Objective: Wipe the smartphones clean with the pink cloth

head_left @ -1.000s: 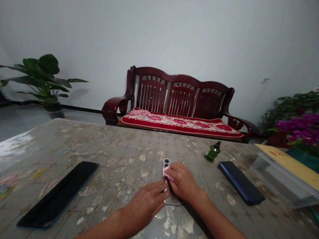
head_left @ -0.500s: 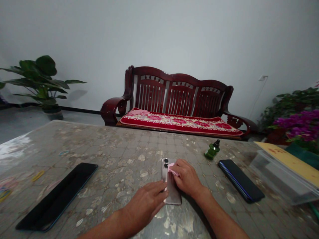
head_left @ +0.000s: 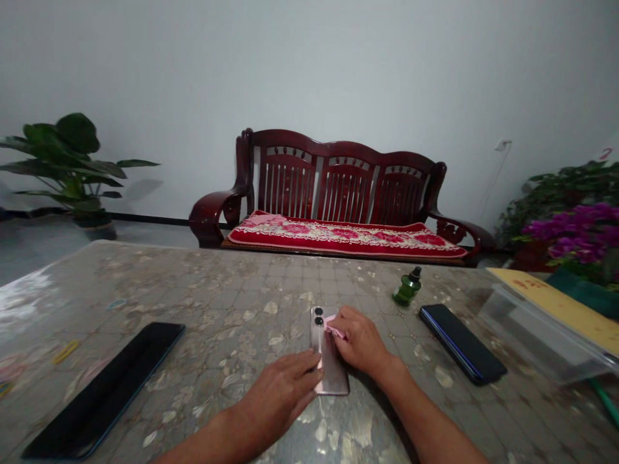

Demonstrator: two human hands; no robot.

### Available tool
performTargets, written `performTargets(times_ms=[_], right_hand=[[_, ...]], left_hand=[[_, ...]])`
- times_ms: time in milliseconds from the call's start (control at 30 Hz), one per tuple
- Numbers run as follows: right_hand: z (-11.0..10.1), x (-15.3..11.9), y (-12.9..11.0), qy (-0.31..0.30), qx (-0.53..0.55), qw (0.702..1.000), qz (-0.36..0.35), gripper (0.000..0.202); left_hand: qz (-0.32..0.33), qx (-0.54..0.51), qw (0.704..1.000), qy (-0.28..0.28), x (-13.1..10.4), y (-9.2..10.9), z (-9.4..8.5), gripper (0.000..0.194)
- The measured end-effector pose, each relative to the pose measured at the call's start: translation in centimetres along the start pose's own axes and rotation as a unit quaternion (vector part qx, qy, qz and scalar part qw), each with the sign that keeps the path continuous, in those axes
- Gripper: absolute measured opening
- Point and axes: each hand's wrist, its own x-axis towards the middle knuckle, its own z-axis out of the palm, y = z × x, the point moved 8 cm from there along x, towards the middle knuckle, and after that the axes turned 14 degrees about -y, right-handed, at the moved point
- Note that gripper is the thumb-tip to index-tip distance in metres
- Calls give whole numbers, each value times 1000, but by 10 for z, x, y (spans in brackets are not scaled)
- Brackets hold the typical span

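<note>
A silvery-pink phone (head_left: 333,372) lies back up on the patterned tabletop, its two dark camera lenses at the far left corner. My left hand (head_left: 285,390) rests with its fingers extended over the phone's left edge and holds nothing. Bunched in the fingers of my right hand (head_left: 358,338) is a small pink cloth (head_left: 333,324), pressed on the phone's upper back beside the lenses. The hand hides part of the cloth and the phone's upper right.
A black tablet (head_left: 109,386) lies at left near hair ties (head_left: 66,352). To the right are a green spray bottle (head_left: 407,289), a dark phone (head_left: 461,345) and a clear plastic box (head_left: 536,338) under yellow paper (head_left: 556,303). Beyond the table (head_left: 203,277) stands a wooden bench (head_left: 345,193).
The view has shifted slightly, so most things appear a little further left. Both hands keep nearly the same place on the phone, and the cloth is still in my right hand.
</note>
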Motion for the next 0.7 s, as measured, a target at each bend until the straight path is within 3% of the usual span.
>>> performTargets(times_ms=[167, 433, 700], right_hand=[[6, -10, -13, -26, 2, 998, -60, 19], [-2, 4, -2, 28, 3, 1000, 0, 19], [4, -9, -12, 5, -26, 998, -63, 17]], left_hand=[[0, 8, 1000, -8, 0, 0, 1, 24], [8, 0, 1000, 4, -1, 1, -4, 24], [13, -9, 1000, 11, -1, 0, -4, 23]])
